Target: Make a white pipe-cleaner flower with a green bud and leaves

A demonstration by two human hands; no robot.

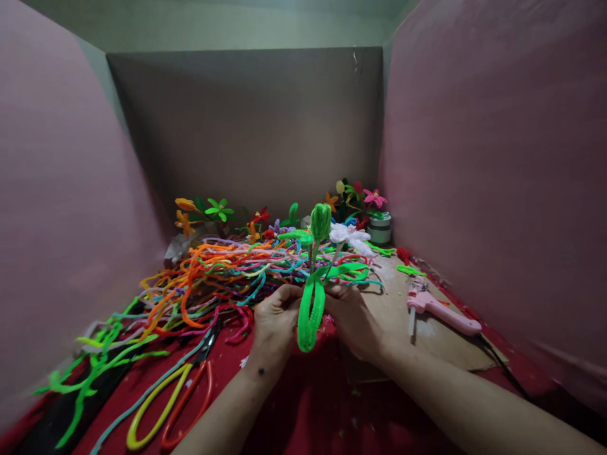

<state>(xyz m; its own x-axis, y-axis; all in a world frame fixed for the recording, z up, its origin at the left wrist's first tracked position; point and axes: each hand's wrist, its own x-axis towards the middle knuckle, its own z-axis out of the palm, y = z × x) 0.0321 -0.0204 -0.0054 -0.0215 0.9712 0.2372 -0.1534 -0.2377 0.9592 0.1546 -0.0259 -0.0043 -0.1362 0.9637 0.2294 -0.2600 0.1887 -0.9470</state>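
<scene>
Between my two hands stands a pipe cleaner flower stem with bright green looped leaves (311, 316), one hanging down toward me and another reaching right. At its top are a darker green bud (321, 221) and a white flower (351, 237). My left hand (279, 316) is closed at the stem's left side, fingers pinched together. My right hand (353, 316) is closed on the stem from the right, its fingertips mostly hidden behind the leaves. Behind the hands spreads a heap of loose coloured pipe cleaners (227, 268).
Scissors (173, 404) with yellow and red handles lie at the left front. A pink glue gun (441, 311) rests on a cardboard sheet (389, 303) at right, its cord trailing. Finished flowers (219, 210) and a white-green container (379, 227) line the back wall. Pink walls flank both sides.
</scene>
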